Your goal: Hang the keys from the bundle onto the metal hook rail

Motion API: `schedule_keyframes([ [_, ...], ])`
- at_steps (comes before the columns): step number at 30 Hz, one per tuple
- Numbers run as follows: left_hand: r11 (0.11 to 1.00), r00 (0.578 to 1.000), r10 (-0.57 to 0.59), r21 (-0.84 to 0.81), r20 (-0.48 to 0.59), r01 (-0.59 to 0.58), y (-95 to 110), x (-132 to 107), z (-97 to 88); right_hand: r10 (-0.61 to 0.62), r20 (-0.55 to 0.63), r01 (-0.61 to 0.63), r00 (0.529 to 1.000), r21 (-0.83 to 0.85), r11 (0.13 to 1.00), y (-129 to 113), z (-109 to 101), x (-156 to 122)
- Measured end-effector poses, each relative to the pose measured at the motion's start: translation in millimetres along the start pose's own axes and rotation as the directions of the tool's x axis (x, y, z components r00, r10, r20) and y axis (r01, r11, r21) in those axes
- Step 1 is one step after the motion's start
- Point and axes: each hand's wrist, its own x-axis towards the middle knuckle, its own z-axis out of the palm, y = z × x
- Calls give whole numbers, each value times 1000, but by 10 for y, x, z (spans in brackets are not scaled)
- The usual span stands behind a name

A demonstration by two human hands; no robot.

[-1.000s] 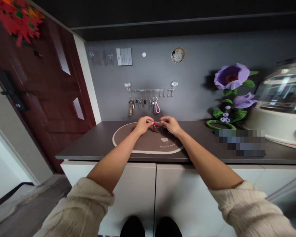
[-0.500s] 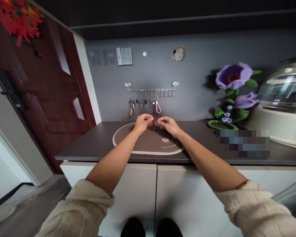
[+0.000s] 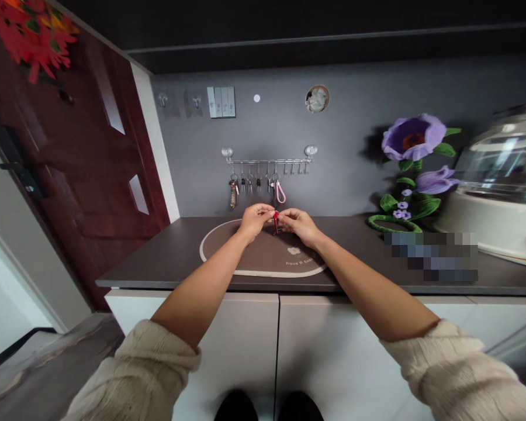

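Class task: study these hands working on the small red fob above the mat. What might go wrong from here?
The red fob, pinched between the left hand and right hand, is small and might slip onto the mat. Moving upward, the hands could knock the keys hanging from the rail.

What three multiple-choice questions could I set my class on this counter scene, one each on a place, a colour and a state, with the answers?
1. Where is the small red object?
A. On the floor
B. Between the left hand and the right hand
C. Hanging on the wall

2. What colour are the petals of the large artificial flower?
A. Purple
B. Yellow
C. White

3. What state is the pink loop strap in?
A. Lying on the counter
B. Gripped in the right hand
C. Hanging from the wall-mounted key rail

Answers:
1. B, both hands' fingertips meet at it.
2. A, the broad petals show purple.
3. C, it dangles below the rail.
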Motion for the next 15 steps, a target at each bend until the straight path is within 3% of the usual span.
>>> schedule_keyframes([
  [15,999,998,-42,34,44,41,22,-30,41,-94,-69,95,993,3,995,-21,-16,14],
])
